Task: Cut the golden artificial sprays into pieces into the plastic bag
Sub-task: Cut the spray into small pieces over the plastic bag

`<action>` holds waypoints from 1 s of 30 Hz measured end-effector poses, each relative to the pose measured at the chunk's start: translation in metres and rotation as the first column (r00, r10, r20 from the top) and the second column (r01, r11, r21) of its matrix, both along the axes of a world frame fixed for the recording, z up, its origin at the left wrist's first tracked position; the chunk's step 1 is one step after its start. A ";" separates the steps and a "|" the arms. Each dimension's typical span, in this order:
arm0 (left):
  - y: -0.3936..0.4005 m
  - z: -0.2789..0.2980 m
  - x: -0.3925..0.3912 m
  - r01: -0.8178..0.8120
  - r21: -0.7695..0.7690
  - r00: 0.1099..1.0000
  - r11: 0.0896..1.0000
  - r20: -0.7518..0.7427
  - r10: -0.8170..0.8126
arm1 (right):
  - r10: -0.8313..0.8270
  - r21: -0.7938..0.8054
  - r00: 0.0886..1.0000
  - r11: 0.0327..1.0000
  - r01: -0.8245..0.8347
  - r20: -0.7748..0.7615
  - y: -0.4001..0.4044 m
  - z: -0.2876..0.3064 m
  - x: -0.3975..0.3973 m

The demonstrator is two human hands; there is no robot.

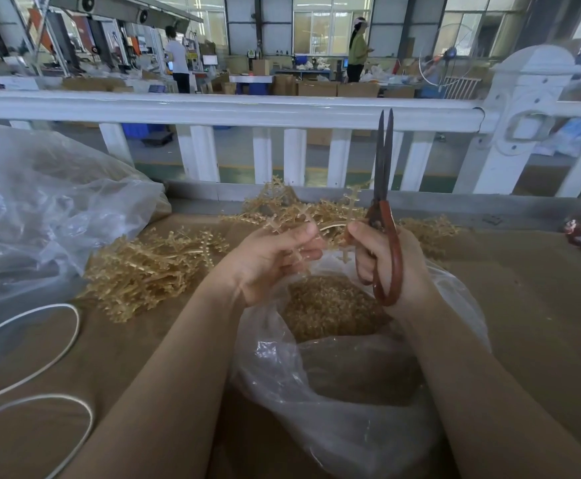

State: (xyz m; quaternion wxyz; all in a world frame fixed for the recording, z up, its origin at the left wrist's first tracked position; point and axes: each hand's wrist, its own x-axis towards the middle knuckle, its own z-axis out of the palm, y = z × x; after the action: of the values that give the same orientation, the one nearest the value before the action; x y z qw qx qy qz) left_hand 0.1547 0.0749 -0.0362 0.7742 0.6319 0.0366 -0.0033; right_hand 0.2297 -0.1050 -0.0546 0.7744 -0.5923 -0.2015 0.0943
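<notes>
From the head camera we count one pair of scissors gripped upright in our right hand, blades nearly together. Our left hand pinches one golden spray over one plastic bag of cut pieces; two spray piles lie on the tabletop. No writing is readable.

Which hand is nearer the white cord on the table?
Left. The left hand holds a spray right of the cord; the right hand, gripping scissors, is farther right.

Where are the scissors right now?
The scissors are in the right hand, right of centre in the head view. Their blades point up at the white railing, above the open plastic bag.
</notes>
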 end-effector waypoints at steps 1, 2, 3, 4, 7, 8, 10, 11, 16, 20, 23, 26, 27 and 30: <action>-0.001 0.000 0.000 -0.005 -0.002 1.000 1.000 0.001 0.005 | 0.004 0.008 1.000 1.000 -0.004 0.001 0.000 -0.001 0.000; -0.002 0.000 -0.001 -0.016 -0.015 1.000 1.000 0.007 0.016 | 0.010 0.017 1.000 1.000 -0.010 0.003 0.000 -0.001 0.000; -0.002 0.000 -0.001 -0.024 -0.029 1.000 0.999 0.013 0.025 | 0.013 0.023 1.000 1.000 -0.013 0.006 0.000 -0.001 0.000; -0.003 0.000 -0.001 -0.027 -0.034 1.000 0.999 0.013 0.027 | 0.011 0.027 1.000 1.000 -0.011 0.010 0.001 -0.001 -0.001; -0.005 0.000 -0.001 -0.013 0.009 1.000 1.000 0.010 0.013 | 0.003 0.014 1.000 1.000 -0.003 0.011 0.002 0.001 -0.004; -0.006 0.000 -0.001 -0.020 0.014 1.000 1.000 0.021 0.020 | -0.007 0.003 1.000 1.000 0.007 0.006 0.003 0.002 -0.005; -0.008 0.002 0.000 -0.053 -0.004 0.996 0.999 0.068 0.053 | -0.032 -0.011 0.999 0.999 0.032 0.012 0.003 0.003 -0.007; -0.009 0.003 0.001 -0.080 -0.013 0.992 0.997 0.099 0.081 | -0.046 -0.024 0.998 0.999 0.046 0.036 0.003 0.003 -0.007; -0.017 0.005 0.003 -0.216 0.096 0.953 0.972 0.239 0.188 | -0.116 -0.149 0.981 0.979 0.140 0.157 0.006 0.004 -0.011; -0.024 0.004 0.003 -0.212 0.139 0.950 0.967 0.261 0.171 | -0.103 -0.240 0.983 0.961 0.138 0.153 0.010 0.005 -0.010; -0.023 0.003 0.004 -0.237 0.035 0.950 0.971 0.218 0.224 | -0.094 -0.234 0.988 0.965 0.121 0.125 0.010 0.005 -0.010; -0.020 0.002 0.004 -0.233 -0.040 0.957 0.972 0.169 0.237 | -0.106 -0.210 0.989 0.970 0.126 0.104 0.008 0.005 -0.010; -0.021 0.002 0.004 -0.218 -0.048 0.962 0.975 0.155 0.222 | -0.114 -0.213 0.987 0.968 0.136 0.113 0.008 0.006 -0.010; -0.021 0.001 0.002 -0.181 -0.069 0.972 0.981 0.137 0.189 | -0.113 -0.218 0.983 0.966 0.142 0.141 0.008 0.006 -0.011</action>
State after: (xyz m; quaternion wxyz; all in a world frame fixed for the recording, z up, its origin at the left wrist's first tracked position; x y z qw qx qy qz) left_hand 0.1572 0.0539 -0.0348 0.7892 0.6023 0.0398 0.1129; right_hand 0.2191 -0.0970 -0.0482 0.6917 -0.6934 -0.1998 0.0284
